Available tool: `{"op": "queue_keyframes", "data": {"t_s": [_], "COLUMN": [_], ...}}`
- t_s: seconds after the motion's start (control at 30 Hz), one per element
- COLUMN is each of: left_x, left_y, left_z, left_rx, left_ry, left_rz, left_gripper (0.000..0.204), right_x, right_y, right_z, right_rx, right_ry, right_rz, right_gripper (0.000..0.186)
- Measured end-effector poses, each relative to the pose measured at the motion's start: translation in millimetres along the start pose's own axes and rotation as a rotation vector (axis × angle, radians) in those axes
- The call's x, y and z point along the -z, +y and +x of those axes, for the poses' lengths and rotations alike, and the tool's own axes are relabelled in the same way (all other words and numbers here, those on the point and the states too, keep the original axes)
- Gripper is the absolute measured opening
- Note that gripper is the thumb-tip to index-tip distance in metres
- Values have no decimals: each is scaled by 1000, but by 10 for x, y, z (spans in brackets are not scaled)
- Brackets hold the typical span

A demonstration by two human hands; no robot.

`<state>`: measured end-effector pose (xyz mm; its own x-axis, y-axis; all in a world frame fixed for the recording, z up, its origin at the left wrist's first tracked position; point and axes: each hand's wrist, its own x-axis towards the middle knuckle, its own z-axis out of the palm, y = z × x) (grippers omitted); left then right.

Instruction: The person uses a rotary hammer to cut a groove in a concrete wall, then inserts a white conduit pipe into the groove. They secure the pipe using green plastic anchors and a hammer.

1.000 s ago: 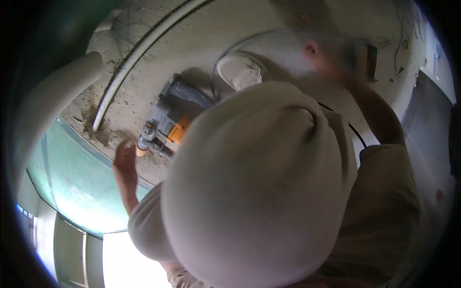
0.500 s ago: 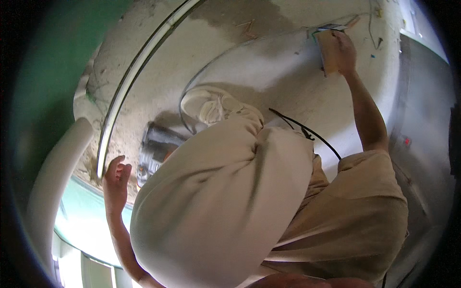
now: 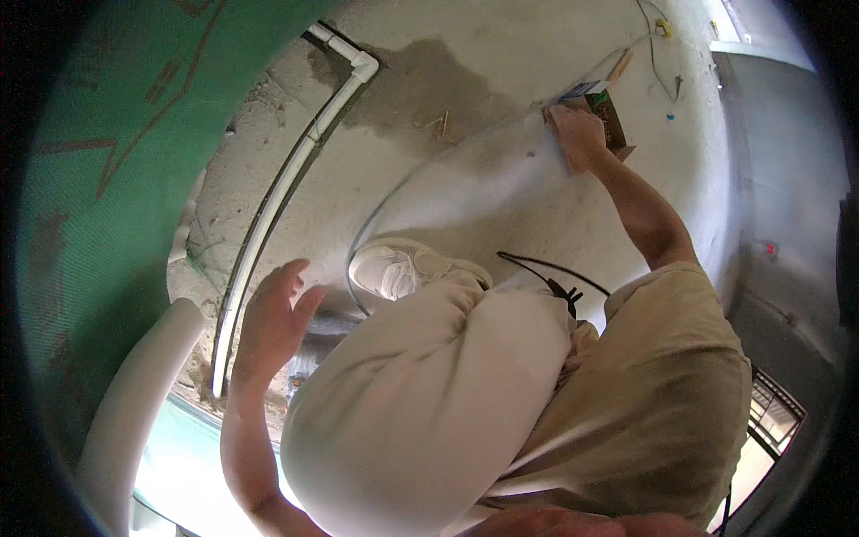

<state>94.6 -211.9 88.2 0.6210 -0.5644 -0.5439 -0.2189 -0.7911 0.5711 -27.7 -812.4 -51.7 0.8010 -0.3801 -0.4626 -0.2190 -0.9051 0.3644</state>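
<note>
My right hand [image 3: 580,139] reaches far forward to a small open cardboard box [image 3: 614,125] on the concrete floor. Its fingers are closed over the box's left side, and small things I cannot make out show inside. My left hand [image 3: 276,322] hovers empty by my left knee, thumb and fingers apart. Beside it runs a white plastic pipe [image 3: 284,188] with an elbow at its far end. Behind that hand and my knee, a dark grey tool [image 3: 324,336] is mostly hidden.
A green mesh sheet [image 3: 107,179] hangs on the left above a thick white tube [image 3: 143,403]. A thin cable curves past my shoe [image 3: 394,268]. Black cord [image 3: 546,273] lies by my knees. A bent strip [image 3: 436,123] rests near a damp patch. A grey wall [image 3: 787,179] stands right.
My view has shifted. My right hand has gone from the right of the box to its left side, and the box's inside now shows. My left hand has risen, still empty.
</note>
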Motion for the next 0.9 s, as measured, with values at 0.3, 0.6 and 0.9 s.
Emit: {"op": "queue_keyframes", "data": {"t_s": [0.3, 0.6, 0.9], "left_x": [-311, -618, -529], "left_y": [249, 311, 43], "left_z": [519, 575, 480], "left_rx": [-1, 51, 83], "left_ry": [25, 64, 226], "left_rz": [-291, -564, -365], "left_gripper": [46, 43, 41], "right_x": [-51, 551, 665], "right_y": [155, 56, -70], "right_z": [-62, -241, 242], "right_rx": [-38, 129, -10], "right_ry": [42, -67, -369], "right_rz": [-101, -432, -491], "right_gripper": [46, 52, 36]}}
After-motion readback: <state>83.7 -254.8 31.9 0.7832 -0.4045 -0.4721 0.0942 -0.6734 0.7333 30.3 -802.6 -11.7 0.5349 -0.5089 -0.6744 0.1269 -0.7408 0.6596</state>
